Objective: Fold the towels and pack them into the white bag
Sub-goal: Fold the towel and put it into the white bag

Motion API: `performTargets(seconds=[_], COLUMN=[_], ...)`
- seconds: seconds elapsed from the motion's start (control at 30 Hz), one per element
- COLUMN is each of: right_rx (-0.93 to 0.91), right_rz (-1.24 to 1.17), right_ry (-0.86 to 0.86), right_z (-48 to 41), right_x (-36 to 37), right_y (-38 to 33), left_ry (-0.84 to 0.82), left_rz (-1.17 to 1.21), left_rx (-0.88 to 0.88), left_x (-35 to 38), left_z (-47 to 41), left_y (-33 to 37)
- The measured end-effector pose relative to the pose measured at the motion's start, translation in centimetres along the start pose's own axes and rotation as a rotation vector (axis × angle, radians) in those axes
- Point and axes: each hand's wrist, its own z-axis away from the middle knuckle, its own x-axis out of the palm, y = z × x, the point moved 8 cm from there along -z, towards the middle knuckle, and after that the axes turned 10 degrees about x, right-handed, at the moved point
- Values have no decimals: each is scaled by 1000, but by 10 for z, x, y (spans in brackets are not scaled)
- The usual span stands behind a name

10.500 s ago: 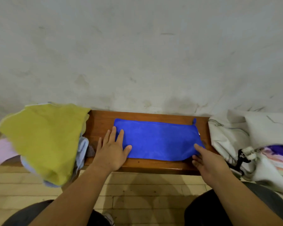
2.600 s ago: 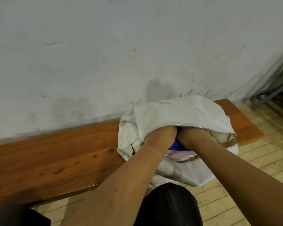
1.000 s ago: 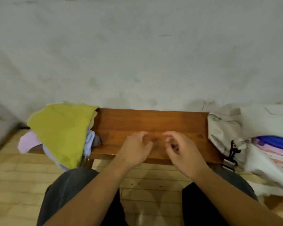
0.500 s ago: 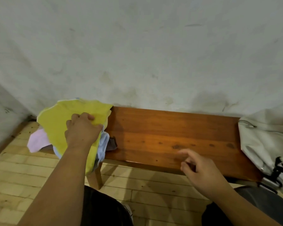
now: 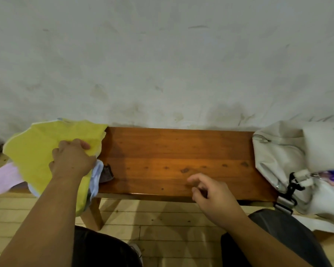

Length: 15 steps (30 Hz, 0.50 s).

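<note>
The left hand point(image 5: 72, 160) grips the yellow cloth towel point(image 5: 39, 151), fingers curled into it, at the brown wooden bench's point(image 5: 177, 155) left end; the right hand point(image 5: 212, 195) hangs loosely curled over the bench, holding nothing.

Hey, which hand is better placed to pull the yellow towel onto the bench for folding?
Left. The left hand grips the yellow towel at the left end of the bench. The right hand hovers over the bench's front edge, loosely curled, holding nothing, apart from that towel.
</note>
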Motion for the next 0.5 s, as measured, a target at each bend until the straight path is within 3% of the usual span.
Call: performTargets(seconds=[0.3, 0.5], right_rx=[21, -10], right_rz=[-18, -28], right_ry=[-30, -6], right_z=[-1, -2], right_x=[0, 2], right_y=[7, 4], left_ry=[209, 422], left_rz=[180, 313], left_rx=[28, 222], left_x=[-23, -40], left_z=[7, 18], left_y=[7, 42])
